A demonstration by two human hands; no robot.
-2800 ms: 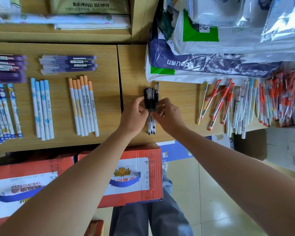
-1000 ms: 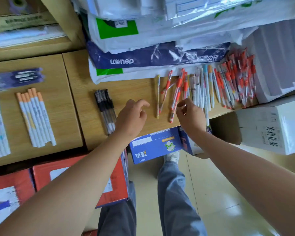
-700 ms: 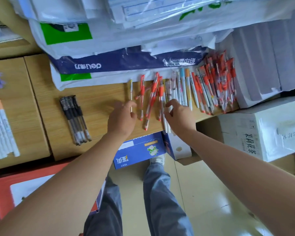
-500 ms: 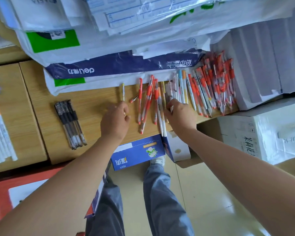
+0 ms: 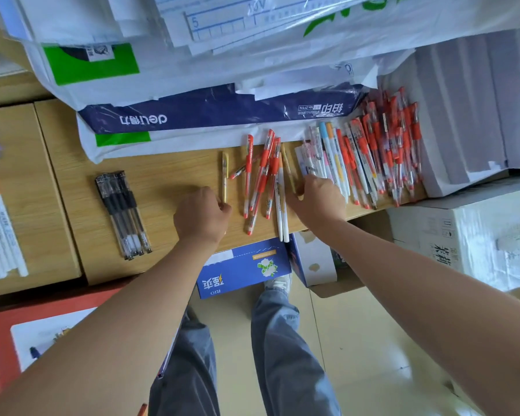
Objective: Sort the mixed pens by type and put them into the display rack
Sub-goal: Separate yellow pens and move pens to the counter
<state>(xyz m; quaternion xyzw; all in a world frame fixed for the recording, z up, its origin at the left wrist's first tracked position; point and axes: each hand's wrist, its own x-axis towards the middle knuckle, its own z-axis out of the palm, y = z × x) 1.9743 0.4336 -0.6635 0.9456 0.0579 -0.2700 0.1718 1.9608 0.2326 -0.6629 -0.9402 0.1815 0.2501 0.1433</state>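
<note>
- Closest in: jeans legs standing on the tiled floor (image 5: 357, 340), with a blue box (image 5: 243, 268) tucked under the bench's front edge.
- Left hand (image 5: 203, 214) sits on the bench (image 5: 168, 172) with its fingers curled, right at the near end of a yellow pen (image 5: 224, 175). Can't tell if it's actually pinching the pen or just touching it.
- Right hand (image 5: 317, 202) is palm down over the left edge of the mixed pile (image 5: 373, 157). The fingers are hidden under it, so no idea if it has hold of anything.
- Between the hands: a loose fan of red pens (image 5: 261, 175), clear barrels with red caps and grips, plus two white pens (image 5: 281, 211) whose near ends poke past the front edge.
- Off to the left, black pens (image 5: 122, 211) lie together in a neat bunch, well apart from the rest.
- Bare wood between that bunch and the yellow pen is the only real open room.
- The mixed pile is mostly red, with white, blue-capped and orange-capped ones mixed in. It's crammed against a stack of paper reams (image 5: 463, 115) at the right end.
- Plastic bags (image 5: 207, 112) cover the whole back of the bench.
</note>
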